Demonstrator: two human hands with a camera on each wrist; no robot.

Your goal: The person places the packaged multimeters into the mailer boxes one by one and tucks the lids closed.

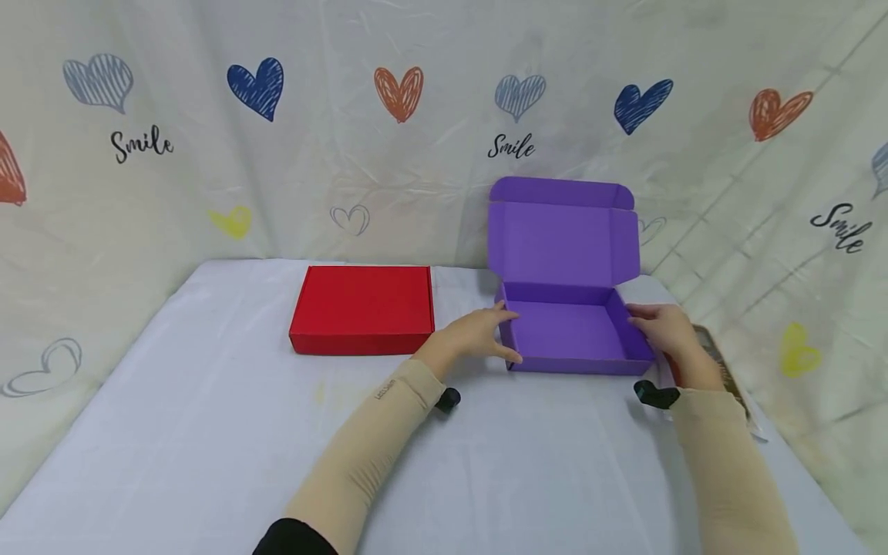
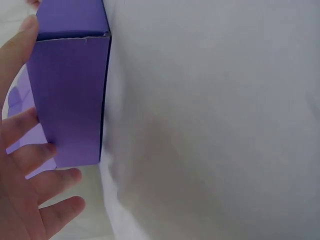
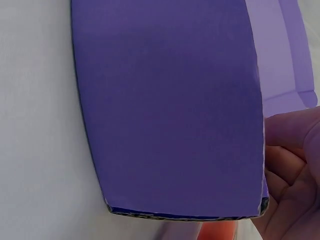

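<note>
The left hand (image 1: 473, 336) spreads loosely against the purple box (image 1: 569, 327); whether the right hand (image 1: 667, 335) grips it, I cannot tell. Uneven pushing could drop the raised lid (image 1: 551, 240) beyond them.

Flat patterned item (image 1: 728, 378), right side of the surface (image 1: 527, 462): mostly behind the right wrist, can't ID it from here. Red box (image 1: 364, 304) closed, inside hidden. Right grip (image 1: 669, 331): some fingertips lost behind the purple box (image 1: 581, 365) wall. Left-wrist view crops the left grip (image 2: 22, 175); right-wrist view cuts off something red-orange (image 3: 218, 231).
</note>
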